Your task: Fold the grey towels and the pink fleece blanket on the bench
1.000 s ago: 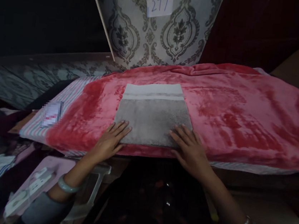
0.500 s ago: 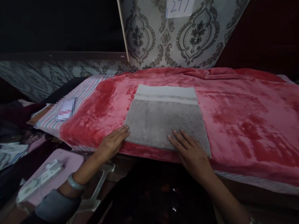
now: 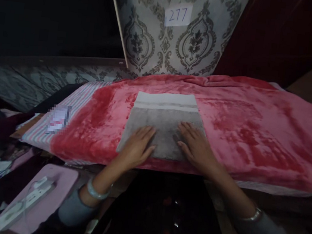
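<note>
A grey towel [image 3: 167,120] with white bands at its far end lies flat on a red and pink plush blanket [image 3: 237,118]. My left hand [image 3: 138,145] is over the towel's near left part, fingers stretched out and thumb apart. On the near right part is my right hand [image 3: 196,144], palm down, its fingers extended and thumb spread. Both hands appear to rest on the towel, and neither grips anything. The towel's near corners are partly hidden by my hands and wrists.
Left on the striped sheet [image 3: 78,97] is a blurred-out small item [image 3: 57,119]. A white power strip [image 3: 26,201] lies on a pink stool [image 3: 63,176] at lower left. Behind the bed stand a patterned wall [image 3: 167,54] and a dark screen [image 3: 55,15].
My left hand has moved from the towel's left edge inward onto its surface. My right hand has shifted slightly farther up the towel. The view has turned a little to the right.
</note>
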